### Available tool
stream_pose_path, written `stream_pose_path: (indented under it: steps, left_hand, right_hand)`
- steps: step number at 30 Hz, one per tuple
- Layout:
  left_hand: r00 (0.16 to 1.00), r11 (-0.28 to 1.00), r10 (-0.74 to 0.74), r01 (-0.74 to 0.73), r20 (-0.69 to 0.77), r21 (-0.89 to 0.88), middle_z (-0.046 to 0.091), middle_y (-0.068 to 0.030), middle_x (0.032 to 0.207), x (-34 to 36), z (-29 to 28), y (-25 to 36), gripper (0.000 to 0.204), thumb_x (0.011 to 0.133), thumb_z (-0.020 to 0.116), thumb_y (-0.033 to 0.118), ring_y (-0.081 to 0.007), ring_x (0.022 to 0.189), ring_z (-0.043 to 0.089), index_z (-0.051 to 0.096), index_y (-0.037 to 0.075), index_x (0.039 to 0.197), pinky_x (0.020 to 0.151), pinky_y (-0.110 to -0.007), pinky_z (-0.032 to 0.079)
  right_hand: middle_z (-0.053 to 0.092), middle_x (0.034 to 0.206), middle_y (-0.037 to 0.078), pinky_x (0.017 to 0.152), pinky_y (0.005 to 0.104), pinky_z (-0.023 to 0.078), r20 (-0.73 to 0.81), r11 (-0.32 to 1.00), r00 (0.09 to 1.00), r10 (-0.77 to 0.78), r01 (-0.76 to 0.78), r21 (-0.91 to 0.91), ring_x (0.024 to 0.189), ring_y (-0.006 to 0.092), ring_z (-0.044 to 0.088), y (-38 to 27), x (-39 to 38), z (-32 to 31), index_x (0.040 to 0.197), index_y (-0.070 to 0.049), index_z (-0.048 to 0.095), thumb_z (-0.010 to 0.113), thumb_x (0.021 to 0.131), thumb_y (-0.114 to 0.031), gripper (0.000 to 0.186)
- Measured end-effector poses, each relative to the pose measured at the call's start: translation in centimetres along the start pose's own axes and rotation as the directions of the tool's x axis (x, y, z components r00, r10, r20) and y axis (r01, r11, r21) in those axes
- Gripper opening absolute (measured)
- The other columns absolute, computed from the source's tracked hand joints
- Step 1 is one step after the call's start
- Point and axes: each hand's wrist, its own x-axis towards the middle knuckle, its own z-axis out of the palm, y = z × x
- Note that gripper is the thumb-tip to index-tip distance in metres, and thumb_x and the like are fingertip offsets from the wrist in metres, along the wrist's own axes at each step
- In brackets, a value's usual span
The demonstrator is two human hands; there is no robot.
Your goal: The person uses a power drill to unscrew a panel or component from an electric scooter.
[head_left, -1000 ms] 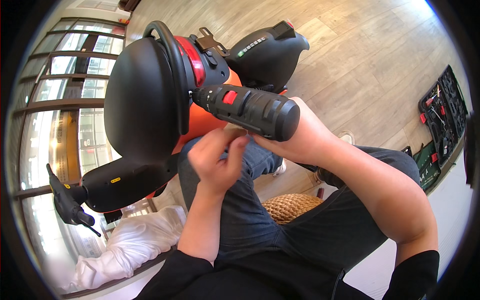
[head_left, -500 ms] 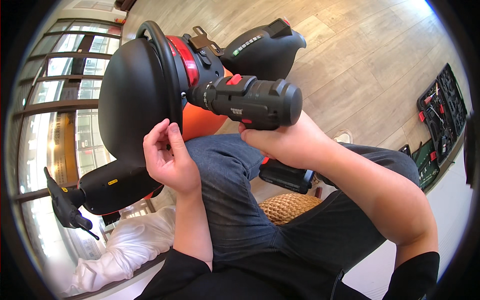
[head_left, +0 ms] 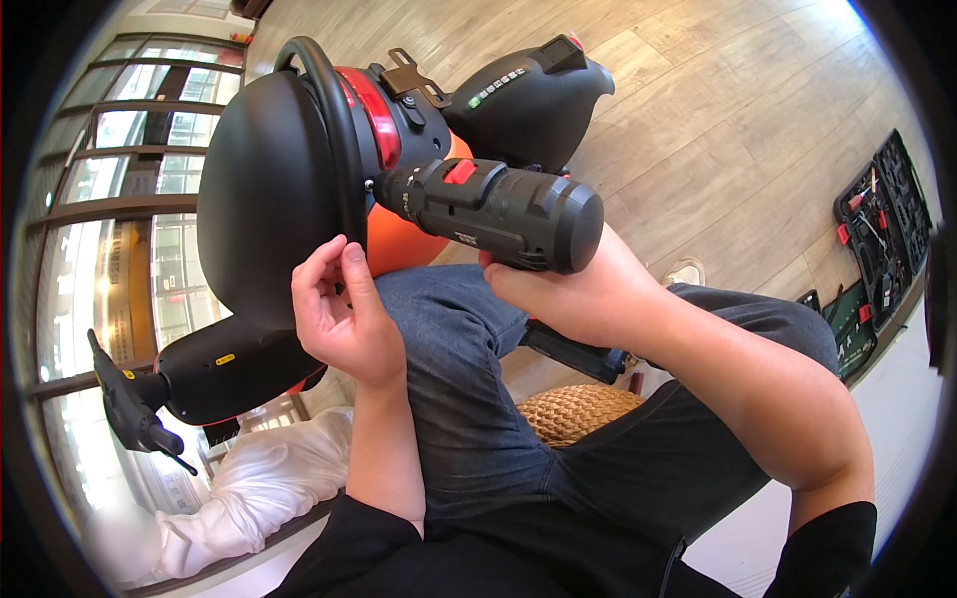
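A black cordless drill (head_left: 498, 209) with a red switch on top is gripped in my right hand (head_left: 578, 299), its fingers wrapped round the handle. Its tip meets a small bright bolt head (head_left: 370, 185) beside the curved black grab rail (head_left: 339, 140). That rail runs along a black seat (head_left: 261, 189) on a black and orange scooter, tipped on its side, with a red tail light (head_left: 377, 120). At the rail's lower part, my left hand (head_left: 344, 309) has loosely curled fingers, thumb apart, with nothing visible in it. Whether its fingertips touch the rail I cannot tell.
A brown metal bracket (head_left: 411, 80) and a black curved cover (head_left: 528, 105) stick out beyond the tail light. The handlebar (head_left: 140, 409) lies at lower left, near white wrapping (head_left: 269, 488). An opened tool case (head_left: 882, 229) lies far right; a woven seat (head_left: 578, 414) is below me.
The drill's rear end has dropped slightly toward me, its tip still at the bolt. My left hand has shifted slightly right.
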Motion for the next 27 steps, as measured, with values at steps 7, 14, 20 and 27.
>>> stream_pose_path:
  steps: [7, 14, 20, 27]
  left_hand:
    - [1.0, 1.0, -0.013, 0.013, 0.003, -0.007, 0.068, -0.0063, 0.096, 0.02, -0.07, 0.16, 0.014, 0.099, 0.068, 0.002, -0.0109, 0.086, 0.063, 0.067, -0.004, 0.112, 0.078, -0.023, 0.052]
    - [1.0, 0.999, 0.004, -0.005, -0.019, -0.042, 0.063, -0.0039, 0.095, 0.01, 0.29, 0.2, 0.012, 0.095, 0.068, -0.005, -0.0079, 0.079, 0.055, 0.068, -0.005, 0.108, 0.07, -0.021, 0.048]
    - [1.0, 0.999, 0.007, -0.008, -0.017, -0.036, 0.063, -0.0042, 0.095, -0.03, 0.32, 0.18, 0.011, 0.096, 0.068, -0.005, -0.0079, 0.079, 0.055, 0.067, -0.005, 0.107, 0.071, -0.021, 0.049]
    - [1.0, 1.0, 0.01, -0.009, 0.005, -0.016, 0.068, -0.0063, 0.095, -0.08, 0.02, 0.09, 0.013, 0.098, 0.068, 0.002, -0.0109, 0.086, 0.063, 0.067, -0.003, 0.111, 0.078, -0.023, 0.052]
  right_hand:
    - [0.069, 0.079, 0.017, 0.072, 0.0379, 0.055, -0.009, 1.0, 1.0, -0.009, 0.009, -0.012, 0.072, 0.0245, 0.067, -0.05, 0.08, 0.14, 0.095, 0.003, 0.065, 0.065, 0.076, -0.002, 0.02]
    - [0.069, 0.08, 0.017, 0.072, 0.0374, 0.055, -0.007, 0.999, 0.999, -0.043, 0.043, -0.014, 0.072, 0.0235, 0.067, 0.2, -0.04, 0.1, 0.094, 0.003, 0.065, 0.067, 0.076, -0.002, 0.019]
    - [0.069, 0.08, 0.016, 0.072, 0.0371, 0.055, -0.007, 0.999, 1.0, -0.027, 0.027, -0.043, 0.073, 0.0233, 0.068, 0.16, 0.01, 0.1, 0.095, 0.003, 0.065, 0.068, 0.076, -0.002, 0.019]
    - [0.069, 0.08, 0.016, 0.072, 0.0371, 0.055, -0.008, 0.998, 0.999, -0.037, 0.036, -0.041, 0.073, 0.0232, 0.068, 0.02, -0.13, 0.06, 0.095, 0.003, 0.066, 0.068, 0.077, -0.002, 0.019]
